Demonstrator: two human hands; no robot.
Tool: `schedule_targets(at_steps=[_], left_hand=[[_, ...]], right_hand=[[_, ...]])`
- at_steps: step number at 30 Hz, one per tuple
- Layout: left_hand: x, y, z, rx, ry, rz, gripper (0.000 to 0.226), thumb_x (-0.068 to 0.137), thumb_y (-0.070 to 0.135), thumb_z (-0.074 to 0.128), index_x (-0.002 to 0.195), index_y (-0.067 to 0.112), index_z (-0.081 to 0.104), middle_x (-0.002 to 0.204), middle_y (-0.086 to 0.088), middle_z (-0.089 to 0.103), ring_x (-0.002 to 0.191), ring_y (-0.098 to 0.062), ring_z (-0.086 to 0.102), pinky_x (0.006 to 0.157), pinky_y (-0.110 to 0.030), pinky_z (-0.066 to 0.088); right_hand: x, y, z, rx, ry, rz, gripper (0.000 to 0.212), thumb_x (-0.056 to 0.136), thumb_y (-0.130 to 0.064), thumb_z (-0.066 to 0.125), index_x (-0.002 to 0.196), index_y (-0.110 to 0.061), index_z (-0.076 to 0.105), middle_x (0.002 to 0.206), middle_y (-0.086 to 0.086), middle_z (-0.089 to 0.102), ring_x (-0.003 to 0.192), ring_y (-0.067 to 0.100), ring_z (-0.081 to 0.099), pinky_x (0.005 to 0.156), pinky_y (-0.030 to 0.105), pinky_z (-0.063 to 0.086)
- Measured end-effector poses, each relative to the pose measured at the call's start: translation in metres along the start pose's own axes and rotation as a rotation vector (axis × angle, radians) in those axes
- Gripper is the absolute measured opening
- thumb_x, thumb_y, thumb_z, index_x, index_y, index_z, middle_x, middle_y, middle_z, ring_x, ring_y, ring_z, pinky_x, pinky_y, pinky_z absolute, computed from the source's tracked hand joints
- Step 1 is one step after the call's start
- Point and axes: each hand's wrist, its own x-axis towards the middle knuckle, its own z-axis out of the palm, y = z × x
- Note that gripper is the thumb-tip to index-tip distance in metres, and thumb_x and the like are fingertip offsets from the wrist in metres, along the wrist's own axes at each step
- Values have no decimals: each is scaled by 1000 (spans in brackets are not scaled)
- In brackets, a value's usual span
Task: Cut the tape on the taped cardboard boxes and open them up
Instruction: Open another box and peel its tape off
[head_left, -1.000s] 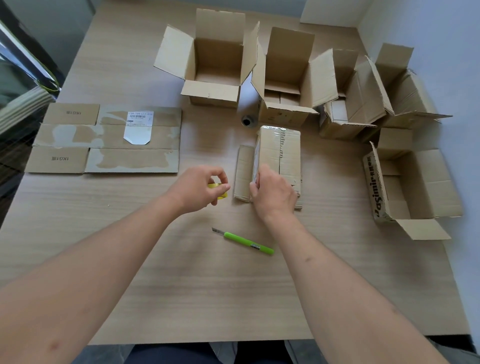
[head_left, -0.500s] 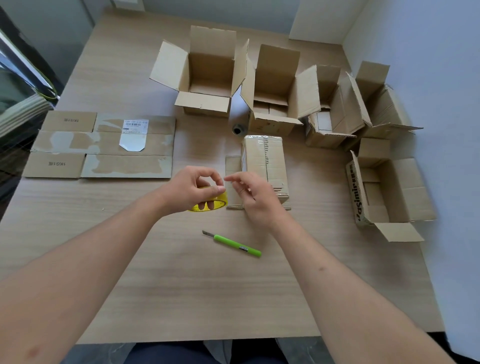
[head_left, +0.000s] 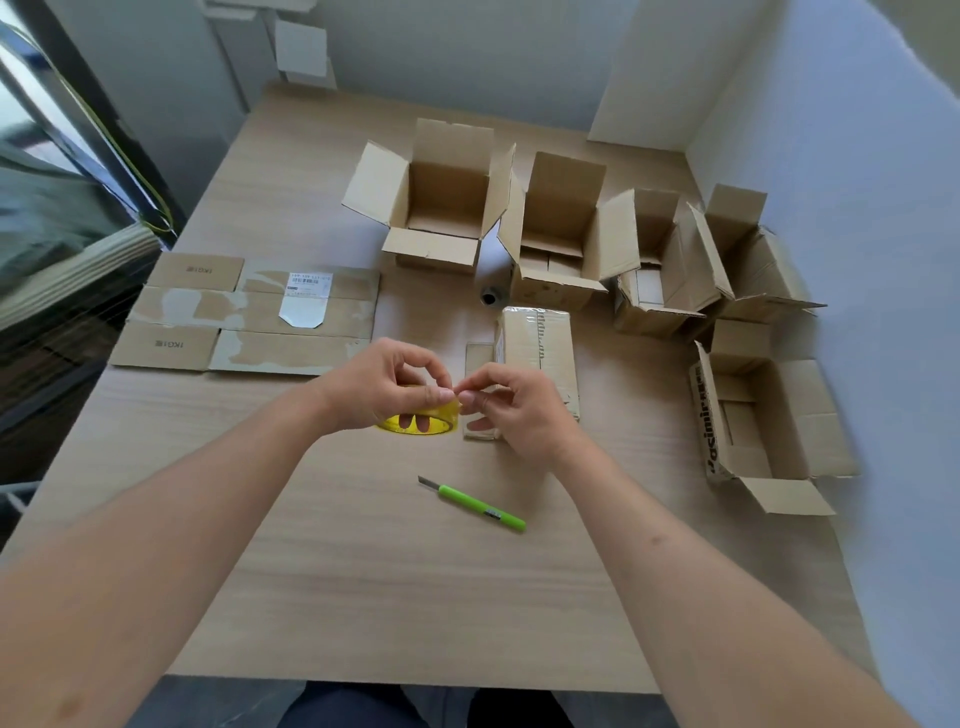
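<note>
One taped box (head_left: 540, 358) lies sealed behind my hands; left hand (head_left: 387, 387) grips yellow tape roll (head_left: 421, 422), right hand (head_left: 511, 408) pinches its end; green cutter (head_left: 480, 505) nearby on the tabletop (head_left: 363, 597).

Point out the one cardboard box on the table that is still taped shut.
The small taped cardboard box just beyond the hands: its flaps are closed, while the other boxes stand open.

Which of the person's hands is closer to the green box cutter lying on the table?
Right. The right hand hovers just above the green utility knife; the left hand, gripping the yellow tape roll, sits farther up-left.
</note>
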Motion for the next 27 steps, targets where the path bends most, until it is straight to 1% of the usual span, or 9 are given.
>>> schedule_targets(at_steps=[3,6,8,10,13,18,21,24,27], left_hand=[[-6,7,-6,13,-23,-6,10,93,26,76,93,16,74,74,-16,75,65,-25,60,61,-31,48],[-11,16,-9,16,-23,6,12,93,24,76,94,12,73,74,-17,75,64,-24,62,61,-31,49],[-12,21,-10,15,-7,20,12,93,20,76,94,9,73,74,-18,75,63,-22,63,59,-31,50],[-13,25,-10,16,2,31,12,93,19,76,95,7,72,74,-20,74,64,-23,63,59,-32,50],[-15,30,-11,41,0,42,12,93,20,76,95,9,72,74,-19,74,64,-25,62,60,-33,50],[-19,39,-9,75,-2,67,13,93,19,76,96,8,71,74,-18,75,63,-20,64,59,-31,51],[-20,44,-9,150,-13,71,12,93,23,77,96,14,71,74,-14,75,63,-22,62,62,-36,53],[-20,47,-10,254,-4,64,10,92,28,78,94,22,71,73,-8,75,62,-19,63,65,-36,57],[-17,49,-9,350,12,56,11,89,33,81,88,31,70,71,0,74,69,-28,68,70,-44,60]], right_hand=[[-4,-12,-3,-32,-74,-13,7,96,-11,71,94,-16,74,94,14,73,91,24,75,79,43,65],[-6,-21,-5,-102,-127,-10,9,92,-17,77,95,-23,72,94,9,74,88,22,76,80,50,64],[-7,-27,-6,-143,-121,-23,10,91,-17,78,96,-21,70,94,7,74,87,20,76,80,50,64],[-8,-34,-7,-162,-94,-47,10,92,-14,77,97,-16,69,94,7,74,85,18,75,80,46,64],[-14,-42,-8,-80,-79,-34,10,91,-12,78,97,-10,69,91,11,75,83,21,76,79,41,64],[-20,-42,-11,29,-51,-14,12,88,-12,81,97,-12,73,90,10,77,87,27,75,83,41,63],[-24,-47,-15,66,-35,8,14,90,-7,78,100,-10,69,89,13,76,85,29,76,82,43,64],[-25,-56,-17,49,-84,52,13,93,-4,73,103,-9,67,89,13,74,82,24,76,79,39,64],[-26,-61,-17,91,-99,85,12,95,-2,70,104,-8,65,88,14,73,78,21,75,78,37,64]])
